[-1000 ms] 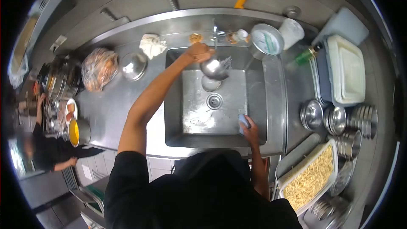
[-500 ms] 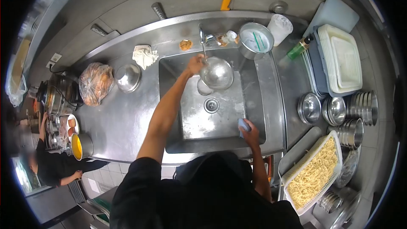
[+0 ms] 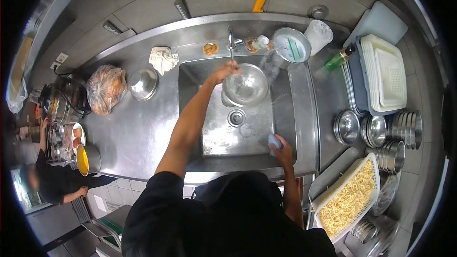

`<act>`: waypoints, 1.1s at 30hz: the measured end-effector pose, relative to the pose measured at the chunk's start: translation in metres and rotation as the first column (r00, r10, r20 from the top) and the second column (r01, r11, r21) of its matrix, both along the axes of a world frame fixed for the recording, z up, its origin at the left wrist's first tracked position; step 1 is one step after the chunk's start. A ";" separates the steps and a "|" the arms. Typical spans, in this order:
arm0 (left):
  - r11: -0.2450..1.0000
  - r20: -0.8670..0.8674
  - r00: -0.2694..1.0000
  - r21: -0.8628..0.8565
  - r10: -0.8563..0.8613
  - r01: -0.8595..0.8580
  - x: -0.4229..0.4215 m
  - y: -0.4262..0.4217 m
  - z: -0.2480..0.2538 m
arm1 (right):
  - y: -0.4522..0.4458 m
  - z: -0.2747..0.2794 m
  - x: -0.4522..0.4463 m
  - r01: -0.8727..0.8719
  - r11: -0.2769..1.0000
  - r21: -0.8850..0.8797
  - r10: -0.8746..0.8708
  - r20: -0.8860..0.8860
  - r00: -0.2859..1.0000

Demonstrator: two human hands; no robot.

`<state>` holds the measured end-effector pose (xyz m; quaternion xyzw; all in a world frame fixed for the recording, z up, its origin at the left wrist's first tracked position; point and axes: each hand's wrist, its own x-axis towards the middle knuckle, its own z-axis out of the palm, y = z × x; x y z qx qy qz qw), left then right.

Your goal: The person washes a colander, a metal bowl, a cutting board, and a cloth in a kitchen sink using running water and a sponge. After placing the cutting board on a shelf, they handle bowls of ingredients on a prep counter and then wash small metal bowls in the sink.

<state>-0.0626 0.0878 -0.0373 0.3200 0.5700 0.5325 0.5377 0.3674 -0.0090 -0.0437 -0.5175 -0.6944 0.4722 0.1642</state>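
Note:
My left hand (image 3: 225, 72) grips the rim of a metal bowl (image 3: 245, 85) just below the faucet (image 3: 232, 42), over the far part of the sink (image 3: 223, 162). The bowl's open side faces up, and water runs down beside my fingers. Part of another round vessel shows under the bowl's left edge. My right hand (image 3: 283, 151) is closed round a blue sponge (image 3: 273, 142) at the sink's near right corner. The drain (image 3: 236, 118) lies between the two hands.
Left on the counter are an upturned bowl (image 3: 143, 84), a white cloth (image 3: 163, 60) and a bagged item (image 3: 106, 89). Right stand a pot (image 3: 291, 46), green bottle (image 3: 337, 60), stacked bowls (image 3: 347, 127) and a noodle basket (image 3: 348, 200). Another person (image 3: 57, 181) stands far left.
The bowl in my left hand has gone from tipped on its side to open side up under the faucet. My right hand with the sponge has barely moved.

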 end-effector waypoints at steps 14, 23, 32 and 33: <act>0.980 -0.853 0.502 -0.051 -0.143 0.191 -0.019 0.041 0.004 | -0.017 -0.011 0.012 -0.015 0.988 0.153 0.010 0.035 0.999; 0.863 -0.807 0.309 -0.444 -0.502 0.243 -0.059 0.000 0.042 | -0.023 -0.002 0.011 -0.038 0.983 0.180 0.021 0.091 0.996; 0.644 -0.625 0.154 -0.743 -0.765 0.182 -0.037 0.009 0.109 | -0.019 0.004 0.012 -0.068 0.995 0.078 0.061 0.098 0.993; 0.735 -0.688 0.263 -0.656 -0.676 0.173 -0.047 0.002 0.100 | -0.020 0.004 0.012 -0.081 0.993 0.089 0.071 0.107 0.992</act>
